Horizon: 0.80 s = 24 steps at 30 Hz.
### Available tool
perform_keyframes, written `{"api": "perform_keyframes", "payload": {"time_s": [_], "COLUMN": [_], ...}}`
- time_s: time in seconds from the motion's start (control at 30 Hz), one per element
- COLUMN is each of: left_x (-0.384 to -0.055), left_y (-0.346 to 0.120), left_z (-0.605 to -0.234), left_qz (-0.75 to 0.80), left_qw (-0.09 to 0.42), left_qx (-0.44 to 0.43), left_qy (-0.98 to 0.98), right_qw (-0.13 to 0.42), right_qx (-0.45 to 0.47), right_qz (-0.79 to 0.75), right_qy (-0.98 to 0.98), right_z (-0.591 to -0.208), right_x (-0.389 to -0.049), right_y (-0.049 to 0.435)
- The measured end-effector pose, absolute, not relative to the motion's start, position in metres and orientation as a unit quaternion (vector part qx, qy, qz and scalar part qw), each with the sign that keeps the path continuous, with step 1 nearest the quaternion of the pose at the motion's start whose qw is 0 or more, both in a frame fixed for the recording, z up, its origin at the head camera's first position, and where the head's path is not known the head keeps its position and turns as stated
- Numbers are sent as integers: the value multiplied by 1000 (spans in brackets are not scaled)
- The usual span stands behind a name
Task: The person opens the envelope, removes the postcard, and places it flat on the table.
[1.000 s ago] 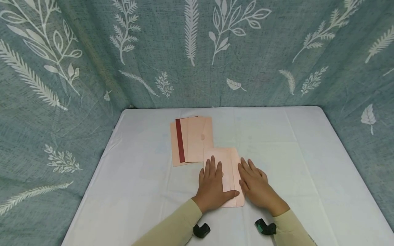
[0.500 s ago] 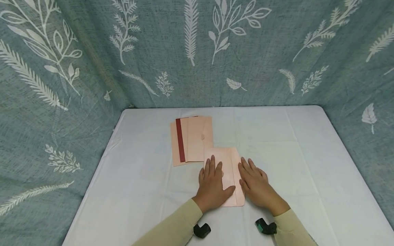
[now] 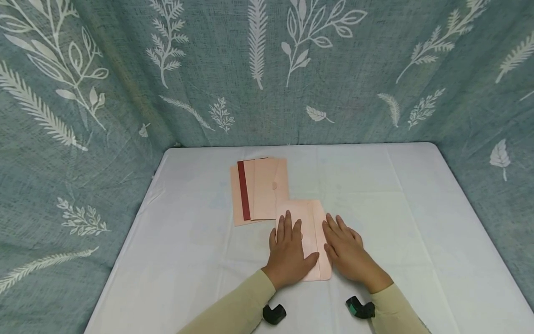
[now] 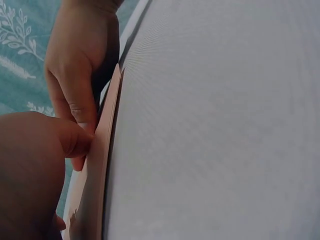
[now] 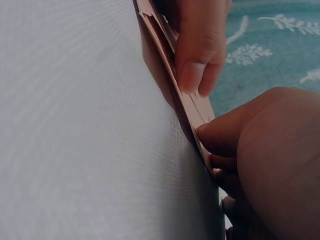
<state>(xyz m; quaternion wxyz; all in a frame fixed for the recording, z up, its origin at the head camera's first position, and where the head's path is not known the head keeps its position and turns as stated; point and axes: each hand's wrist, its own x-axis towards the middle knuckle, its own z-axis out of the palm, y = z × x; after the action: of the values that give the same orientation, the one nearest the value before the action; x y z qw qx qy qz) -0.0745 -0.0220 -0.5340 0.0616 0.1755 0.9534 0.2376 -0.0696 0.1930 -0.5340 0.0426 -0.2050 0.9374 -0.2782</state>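
Observation:
A pale pink paper envelope (image 3: pixel 309 246) lies flat on the table, its flap side on the right. My left hand (image 3: pixel 288 255) rests on its left part with fingers straight and spread, the thumb reaching across toward the flap. Along the envelope's right edge lies my right hand (image 3: pixel 346 253), fingers extended and the fingertips touching the flap. In the left wrist view the envelope (image 4: pixel 100 160) appears nearly edge-on, with the left thumb on it. The right wrist view shows a small gap between the layers of the envelope (image 5: pixel 192 107) at one end.
Behind and to the left lies an overlapping stack of pink envelopes (image 3: pixel 264 190), a dark red strip (image 3: pixel 244 190) showing among them. The near envelope's top-left corner meets this stack. White cloth covers the table (image 3: pixel 200 246). A leaf-patterned green curtain (image 3: pixel 233 69) surrounds the back and sides.
My left thumb has slid slightly up and inward on the envelope since a second ago. The right hand, the envelope and the stack are practically unmoved.

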Motion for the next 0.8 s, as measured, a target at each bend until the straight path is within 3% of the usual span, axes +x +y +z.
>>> {"api": "perform_keyframes", "payload": {"time_s": [0.8], "left_x": [-75], "left_y": [-26], "left_z": [-533], "left_qz": [343], "left_qw": [55], "left_qx": [193], "left_qy": [918], "right_qw": [51], "right_qx": [-205], "right_qz": [-290], "right_qy": [933], "right_z": [-537], "right_x": [-69], "right_y": [193]}}
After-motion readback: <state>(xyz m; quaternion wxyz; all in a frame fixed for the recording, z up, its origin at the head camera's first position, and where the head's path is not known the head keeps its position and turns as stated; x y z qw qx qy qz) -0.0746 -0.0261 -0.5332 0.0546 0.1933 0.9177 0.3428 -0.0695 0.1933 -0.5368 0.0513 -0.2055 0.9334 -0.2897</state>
